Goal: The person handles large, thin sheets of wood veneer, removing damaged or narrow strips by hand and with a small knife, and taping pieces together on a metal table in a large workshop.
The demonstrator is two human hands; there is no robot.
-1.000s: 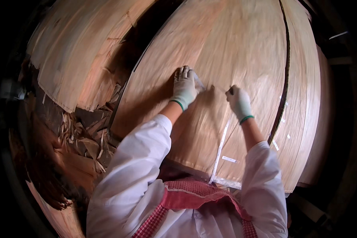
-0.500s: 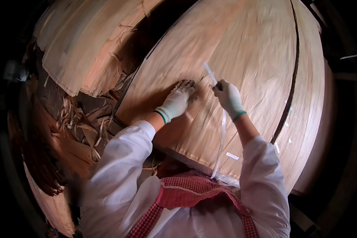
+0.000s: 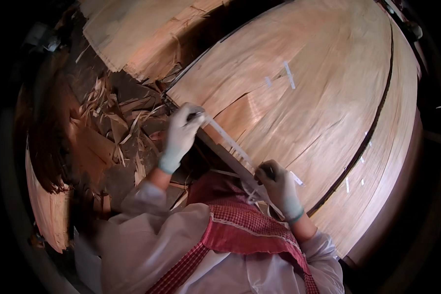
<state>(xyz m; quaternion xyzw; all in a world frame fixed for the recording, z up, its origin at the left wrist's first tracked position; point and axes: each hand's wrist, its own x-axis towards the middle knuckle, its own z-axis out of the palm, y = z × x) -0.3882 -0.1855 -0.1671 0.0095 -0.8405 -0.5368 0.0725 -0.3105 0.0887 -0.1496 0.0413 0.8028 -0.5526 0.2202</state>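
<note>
A strip of white perforated paper tape (image 3: 229, 140) is stretched between my two gloved hands, along the near edge of a large pale wood veneer sheet (image 3: 328, 112). My left hand (image 3: 182, 131) pinches its upper left end at the sheet's left corner. Closed on its other end, my right hand (image 3: 278, 190) rests by the near edge; more tape hangs loosely below it. Between the hands and the sheet's middle, a split with a darker wedge-shaped area (image 3: 240, 116) runs through the veneer. A short tape piece (image 3: 289, 75) sticks beyond this split, with a smaller one (image 3: 268, 82) beside it.
Another stack of veneer (image 3: 137, 29) lies at the far left. Torn veneer scraps (image 3: 117, 115) cover the floor on my left. Toward the right, a long dark gap (image 3: 372, 132) divides the veneer, with several small tape bits beside it.
My left hand has come off the veneer's middle to its left corner and now grips the tape. My right hand has drawn back to the near edge. A tape piece remains on the veneer.
</note>
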